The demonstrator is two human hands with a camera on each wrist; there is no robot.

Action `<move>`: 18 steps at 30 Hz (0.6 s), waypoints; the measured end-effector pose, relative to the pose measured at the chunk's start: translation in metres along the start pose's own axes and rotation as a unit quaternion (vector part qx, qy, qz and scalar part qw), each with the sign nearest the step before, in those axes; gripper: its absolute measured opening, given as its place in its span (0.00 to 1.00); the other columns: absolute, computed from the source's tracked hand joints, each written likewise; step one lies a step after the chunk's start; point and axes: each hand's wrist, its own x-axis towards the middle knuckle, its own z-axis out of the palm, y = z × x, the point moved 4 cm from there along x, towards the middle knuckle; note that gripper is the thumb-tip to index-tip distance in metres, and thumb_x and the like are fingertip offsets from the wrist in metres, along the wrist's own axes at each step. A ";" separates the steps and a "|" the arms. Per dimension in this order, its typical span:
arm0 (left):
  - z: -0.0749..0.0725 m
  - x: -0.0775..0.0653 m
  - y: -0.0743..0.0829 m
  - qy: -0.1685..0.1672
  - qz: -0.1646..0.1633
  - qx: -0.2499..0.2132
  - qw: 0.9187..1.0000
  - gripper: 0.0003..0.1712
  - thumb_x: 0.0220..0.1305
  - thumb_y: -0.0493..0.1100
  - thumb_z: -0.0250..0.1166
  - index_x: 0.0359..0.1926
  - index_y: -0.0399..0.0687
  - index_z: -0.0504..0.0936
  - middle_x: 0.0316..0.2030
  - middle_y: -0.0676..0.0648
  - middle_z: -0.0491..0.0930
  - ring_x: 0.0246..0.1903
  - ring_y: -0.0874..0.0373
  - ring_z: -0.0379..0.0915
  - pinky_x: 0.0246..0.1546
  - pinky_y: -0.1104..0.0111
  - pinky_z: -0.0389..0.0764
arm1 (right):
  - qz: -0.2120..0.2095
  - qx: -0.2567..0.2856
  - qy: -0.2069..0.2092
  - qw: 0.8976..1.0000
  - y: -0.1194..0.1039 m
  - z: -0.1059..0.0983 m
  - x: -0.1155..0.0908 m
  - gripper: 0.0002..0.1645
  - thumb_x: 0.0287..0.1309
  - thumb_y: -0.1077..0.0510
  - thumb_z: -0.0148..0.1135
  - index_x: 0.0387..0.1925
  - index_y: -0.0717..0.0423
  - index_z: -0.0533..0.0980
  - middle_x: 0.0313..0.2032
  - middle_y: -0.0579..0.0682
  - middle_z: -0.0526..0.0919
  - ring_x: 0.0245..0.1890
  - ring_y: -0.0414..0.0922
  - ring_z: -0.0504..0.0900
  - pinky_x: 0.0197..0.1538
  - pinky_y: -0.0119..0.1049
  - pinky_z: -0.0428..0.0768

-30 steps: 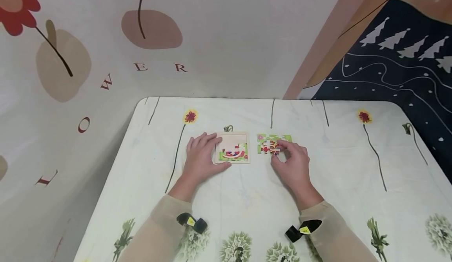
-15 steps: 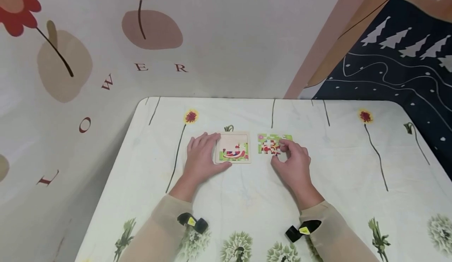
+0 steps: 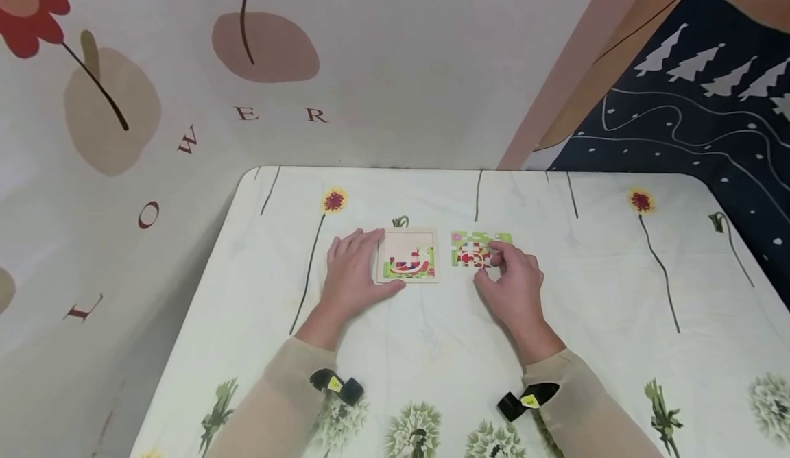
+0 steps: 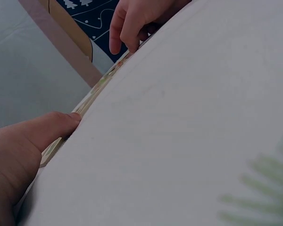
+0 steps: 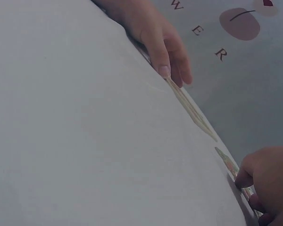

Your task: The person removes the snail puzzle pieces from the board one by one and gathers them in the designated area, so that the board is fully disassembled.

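A square jigsaw tray (image 3: 407, 239) with a light wooden border lies on the table, its lower part filled with colourful picture pieces. My left hand (image 3: 353, 266) grips its left side, fingertips at the upper left corner and the thumb (image 4: 66, 123) on the near edge. To the right of the tray lies a block of loose jigsaw pieces (image 3: 464, 238), green with red shapes. My right hand (image 3: 513, 285) has its thumb and forefinger curled about a jigsaw piece (image 3: 484, 262) at the block's lower right; the hand hides part of that corner.
The table is covered by a white cloth (image 3: 426, 348) printed with flowers. A pale wall (image 3: 395, 101) with printed letters rises behind it, and a dark panel with white trees (image 3: 691, 101) stands at the back right. A black camera (image 3: 352, 391) sits on each wrist.
Both hands stay nearly where they were. My right thumb and forefinger shift slightly at the loose pieces, and the head view tilts a little.
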 end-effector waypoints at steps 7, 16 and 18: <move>0.000 0.000 0.000 0.000 -0.006 -0.006 1.000 0.63 0.51 0.67 0.81 0.81 0.50 0.63 0.76 0.44 0.68 0.79 0.43 0.52 0.79 0.41 0.42 | 0.004 0.007 0.002 1.000 -0.001 0.000 0.000 0.31 0.53 0.64 0.70 0.61 0.63 0.79 0.39 0.54 0.82 0.50 0.59 0.73 0.66 0.62 0.61; -0.002 0.000 -0.003 0.011 -0.001 -0.008 1.000 0.61 0.50 0.66 0.82 0.80 0.50 0.65 0.74 0.45 0.70 0.78 0.43 0.54 0.78 0.41 0.43 | -0.010 -0.001 0.009 1.000 -0.006 0.006 0.001 0.27 0.57 0.60 0.68 0.60 0.60 0.80 0.42 0.53 0.80 0.52 0.58 0.72 0.60 0.61 0.63; -0.001 0.000 -0.002 0.008 0.002 -0.012 1.000 0.61 0.50 0.67 0.81 0.80 0.50 0.65 0.75 0.45 0.70 0.78 0.43 0.54 0.78 0.40 0.43 | -0.017 -0.004 0.012 1.000 -0.007 0.006 0.001 0.27 0.58 0.60 0.67 0.60 0.59 0.80 0.43 0.53 0.80 0.52 0.57 0.72 0.60 0.61 0.62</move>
